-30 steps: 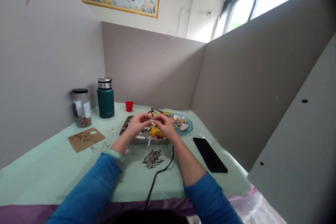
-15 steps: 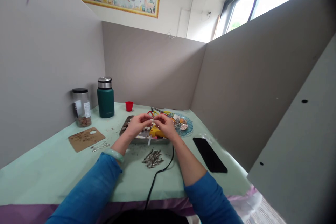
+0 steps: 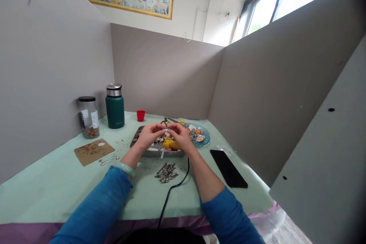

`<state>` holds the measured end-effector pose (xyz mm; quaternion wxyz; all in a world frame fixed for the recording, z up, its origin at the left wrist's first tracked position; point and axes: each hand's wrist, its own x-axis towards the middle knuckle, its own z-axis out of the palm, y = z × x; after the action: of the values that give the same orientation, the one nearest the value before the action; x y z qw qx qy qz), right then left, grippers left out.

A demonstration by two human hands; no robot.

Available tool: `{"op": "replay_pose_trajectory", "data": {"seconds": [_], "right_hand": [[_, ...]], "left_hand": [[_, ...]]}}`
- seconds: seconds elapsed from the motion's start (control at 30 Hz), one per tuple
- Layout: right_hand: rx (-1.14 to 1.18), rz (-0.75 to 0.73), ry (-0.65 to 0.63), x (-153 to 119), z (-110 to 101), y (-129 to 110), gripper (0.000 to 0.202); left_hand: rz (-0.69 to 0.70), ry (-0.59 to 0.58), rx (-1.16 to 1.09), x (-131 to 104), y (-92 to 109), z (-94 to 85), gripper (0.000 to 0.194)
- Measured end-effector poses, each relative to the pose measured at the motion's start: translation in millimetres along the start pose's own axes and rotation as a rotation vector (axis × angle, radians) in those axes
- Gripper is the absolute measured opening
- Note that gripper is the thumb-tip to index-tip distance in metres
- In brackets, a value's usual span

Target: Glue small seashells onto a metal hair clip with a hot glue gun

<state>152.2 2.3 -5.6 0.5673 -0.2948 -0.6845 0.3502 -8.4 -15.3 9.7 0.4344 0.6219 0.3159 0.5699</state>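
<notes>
Above a metal tray [image 3: 147, 153], my left hand [image 3: 151, 136] and my right hand [image 3: 179, 135] meet fingertip to fingertip. Both are closed in a pinch around something small and whitish, too small to name. Below the right hand, a yellow glue gun [image 3: 170, 144] lies in the tray with its black cord [image 3: 174, 186] running to the table's front edge. Small pale pieces lie around it in the tray. A heap of small metal clips [image 3: 166, 172] sits on the green cloth in front of the tray.
Behind the right hand are a blue plate [image 3: 206, 142] of ornaments and pliers [image 3: 177, 121]. At left stand a green flask [image 3: 114, 108], a jar [image 3: 89, 118] and a red cup [image 3: 140, 115], near a brown board [image 3: 93, 151] and safety pins [image 3: 109, 159]. A black phone-like slab [image 3: 228, 168] lies right.
The fingertips have shifted very slightly around the small whitish thing. Everything else stays in place.
</notes>
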Motion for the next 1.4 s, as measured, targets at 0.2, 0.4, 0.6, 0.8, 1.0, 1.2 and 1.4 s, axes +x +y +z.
{"op": "replay_pose_trajectory", "data": {"seconds": [0.2,0.4,0.6,0.8,1.0,1.2,1.4], "right_hand": [[0.012,0.007,0.0,0.1,-0.3,1.2,0.024],[0.037,-0.01,-0.015,-0.1,-0.6,0.9,0.022],[0.018,-0.014,-0.018,-1.1,-0.4,-2.0,0.023],[0.021,-0.056,-0.032,-0.7,-0.4,-1.2,0.021],[0.009,-0.078,-0.032,-0.2,0.0,0.1,0.02],[-0.052,-0.103,-0.039,-0.2,-0.9,1.1,0.022],[-0.085,-0.109,-0.043,-0.3,-1.6,3.0,0.022]], "left_hand": [[0.009,0.003,-0.002,0.8,-1.7,-0.6,0.037],[0.011,-0.005,-0.006,-0.2,-0.5,0.4,0.035],[0.009,-0.009,-0.02,0.7,-1.8,-1.2,0.033],[0.003,-0.033,-0.031,1.2,-5.5,-3.6,0.033],[-0.008,-0.036,-0.042,1.7,-7.0,-4.1,0.032],[0.004,-0.038,-0.028,2.5,-8.8,-4.8,0.029],[0.014,-0.04,-0.005,2.2,-7.3,-3.4,0.032]]}}
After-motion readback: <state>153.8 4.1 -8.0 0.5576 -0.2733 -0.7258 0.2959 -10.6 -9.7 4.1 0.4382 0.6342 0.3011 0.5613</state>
